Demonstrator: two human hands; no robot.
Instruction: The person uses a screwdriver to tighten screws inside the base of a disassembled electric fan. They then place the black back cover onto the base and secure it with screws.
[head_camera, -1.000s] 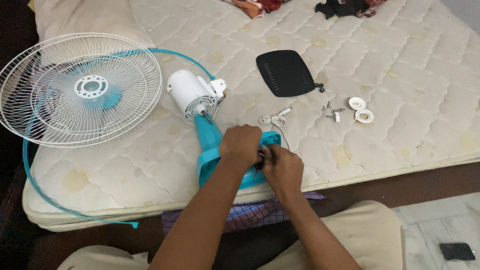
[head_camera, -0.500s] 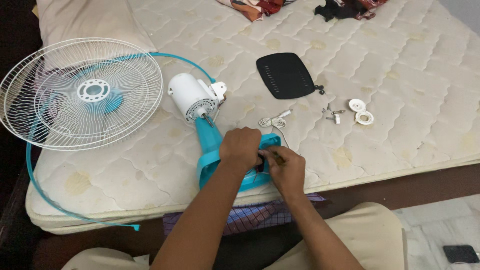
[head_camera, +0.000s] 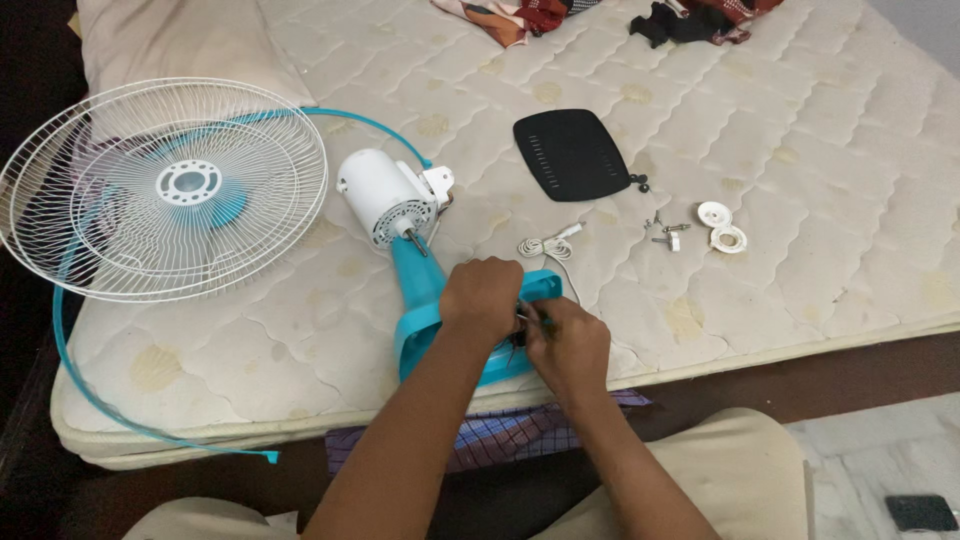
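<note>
Leaning in over the edge of the mattress (head_camera: 800, 150), both hands are bunched together on the open turquoise fan base (head_camera: 425, 310), which lies near the mattress's front edge with its neck running up to the white motor housing (head_camera: 385, 198). Left hand (head_camera: 482, 298) is curled down over the top of the base, fingers closed onto it, and right hand (head_camera: 570, 345) sits just beside it, touching, fingers pinched around something thin and dark — too small to tell what it is. Dark wires show between the two hands inside the base. Up on the left lies the white wire fan guard (head_camera: 165, 190) with the turquoise blades behind it, and a turquoise rim ring (head_camera: 70, 360) loops off the mattress edge below it. Beyond the hands, a coiled white cord (head_camera: 545, 243) lies close to the base; further back rests a black cover plate (head_camera: 572, 153), and to its right a few small screws (head_camera: 668, 232) and two white round caps (head_camera: 723, 226), well apart from the hands. Crumpled clothes (head_camera: 520, 12) lie at the far edge.
</note>
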